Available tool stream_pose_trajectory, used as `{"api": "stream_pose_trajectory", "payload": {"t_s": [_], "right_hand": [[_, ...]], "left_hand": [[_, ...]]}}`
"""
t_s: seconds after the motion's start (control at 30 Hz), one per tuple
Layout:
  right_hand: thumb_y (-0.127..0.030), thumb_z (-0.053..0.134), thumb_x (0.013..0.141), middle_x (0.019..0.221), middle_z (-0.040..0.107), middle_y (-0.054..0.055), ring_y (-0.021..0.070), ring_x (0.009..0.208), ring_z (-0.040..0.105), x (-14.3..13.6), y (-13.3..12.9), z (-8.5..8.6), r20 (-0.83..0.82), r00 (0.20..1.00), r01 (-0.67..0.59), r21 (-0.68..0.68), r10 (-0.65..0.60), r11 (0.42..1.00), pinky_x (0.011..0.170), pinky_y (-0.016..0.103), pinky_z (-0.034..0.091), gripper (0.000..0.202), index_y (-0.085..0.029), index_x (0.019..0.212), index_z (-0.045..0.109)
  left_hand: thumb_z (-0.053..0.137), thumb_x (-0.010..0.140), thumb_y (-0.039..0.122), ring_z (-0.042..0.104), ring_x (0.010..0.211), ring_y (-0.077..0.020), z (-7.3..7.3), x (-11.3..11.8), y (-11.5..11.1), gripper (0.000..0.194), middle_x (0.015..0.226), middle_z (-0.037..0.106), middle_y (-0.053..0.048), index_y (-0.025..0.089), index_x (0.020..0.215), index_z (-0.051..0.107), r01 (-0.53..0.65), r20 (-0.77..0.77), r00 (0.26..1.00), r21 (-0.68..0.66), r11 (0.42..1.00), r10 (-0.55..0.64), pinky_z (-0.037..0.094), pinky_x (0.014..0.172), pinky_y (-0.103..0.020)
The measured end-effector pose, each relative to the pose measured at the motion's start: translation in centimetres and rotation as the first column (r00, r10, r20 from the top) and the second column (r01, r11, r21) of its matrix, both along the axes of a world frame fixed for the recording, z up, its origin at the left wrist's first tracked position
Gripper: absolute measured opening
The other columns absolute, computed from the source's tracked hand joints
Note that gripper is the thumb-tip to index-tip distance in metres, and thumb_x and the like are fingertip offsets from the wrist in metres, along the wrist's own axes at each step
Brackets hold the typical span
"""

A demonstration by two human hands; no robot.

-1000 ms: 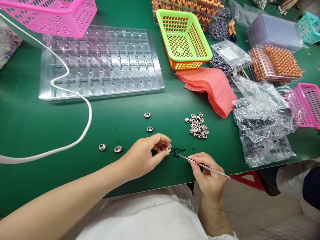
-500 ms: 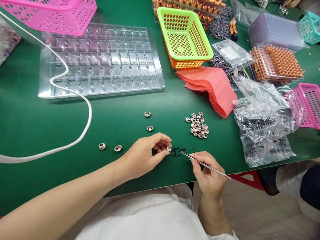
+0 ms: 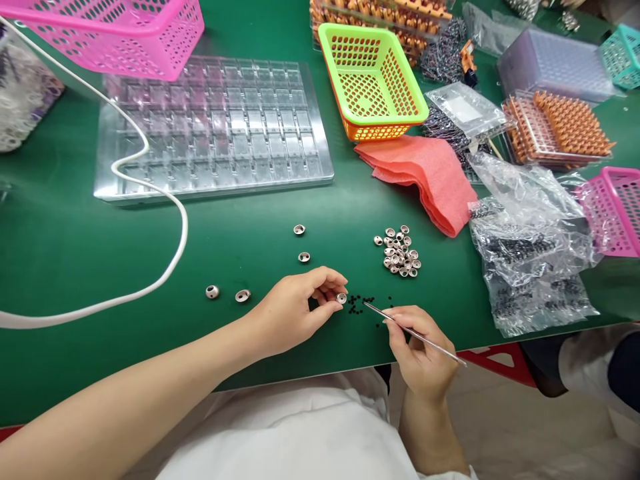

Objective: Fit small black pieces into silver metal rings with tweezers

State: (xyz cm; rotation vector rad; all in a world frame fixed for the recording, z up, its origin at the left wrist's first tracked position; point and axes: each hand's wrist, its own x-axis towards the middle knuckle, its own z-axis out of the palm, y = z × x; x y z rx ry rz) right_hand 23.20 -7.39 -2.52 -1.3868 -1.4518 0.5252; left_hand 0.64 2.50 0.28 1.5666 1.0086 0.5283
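Between the thumb and fingers of my left hand is a small round metal cup, its hollow side showing. My right hand grips thin metal tweezers, whose tip points left among tiny black pieces scattered on the green table. Beyond them lies a pile of similar metal cups. Two single cups lie above my left hand, and two more lie to its left.
A clear compartment tray lies at the back left under a pink basket. A white cable curves across the left. Further back are a green basket, red cloth and plastic bags at right.
The whole view has shifted slightly, so things appear a little further right. Both hands keep nearly the same pose, with the cup and the tweezers still held.
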Motion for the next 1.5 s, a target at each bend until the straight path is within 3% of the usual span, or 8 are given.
{"api": "stream_pose_trajectory", "payload": {"t_s": [0.13,0.33,1.1,1.5], "right_hand": [[-0.006,0.07,0.087,0.089,0.077,0.004,0.0217,0.081,0.075,-0.6,0.0,0.6,-0.062,0.998,0.011,0.057,-0.007,0.998,0.066,0.037,0.064,0.024,-0.025,0.101,0.069],[-0.001,0.068,0.086,0.096,0.077,0.003,0.0207,0.086,0.075,-1.5,0.3,1.8,-0.044,0.992,-0.117,0.048,0.119,0.992,0.07,0.037,0.064,0.033,-0.026,0.107,0.067],[0.0,0.067,0.085,0.098,0.077,0.004,0.0206,0.087,0.075,-1.3,0.9,2.1,0.036,0.978,-0.205,0.031,0.204,0.978,0.072,0.037,0.064,0.036,-0.026,0.109,0.067],[-0.002,0.07,0.085,0.101,0.078,0.006,0.0214,0.086,0.077,-0.9,1.2,2.6,0.216,0.944,-0.275,0.102,0.248,0.956,0.069,0.038,0.067,0.045,-0.028,0.122,0.063]], "left_hand": [[0.062,0.092,0.019,0.072,0.078,-0.0146,0.0,-0.1,-0.2,0.019,0.098,0.079,-0.003,0.019,0.11,0.067,0.035,0.01,0.999,0.039,0.999,-0.035,0.061,0.076,-0.027],[0.062,0.094,0.018,0.072,0.081,-0.0145,0.1,-0.2,-0.5,0.021,0.103,0.079,-0.003,0.02,0.113,0.069,0.087,-0.003,0.996,0.103,0.991,-0.087,0.06,0.078,-0.027],[0.062,0.094,0.017,0.073,0.085,-0.0165,0.2,-0.1,-0.5,0.02,0.102,0.079,-0.003,0.02,0.112,0.069,0.104,0.005,0.994,0.151,0.983,-0.106,0.059,0.079,-0.028],[0.062,0.093,0.018,0.072,0.083,-0.0157,0.2,-0.1,-0.6,0.02,0.102,0.079,-0.003,0.021,0.111,0.069,0.093,0.002,0.996,0.133,0.987,-0.094,0.059,0.078,-0.027]]}}
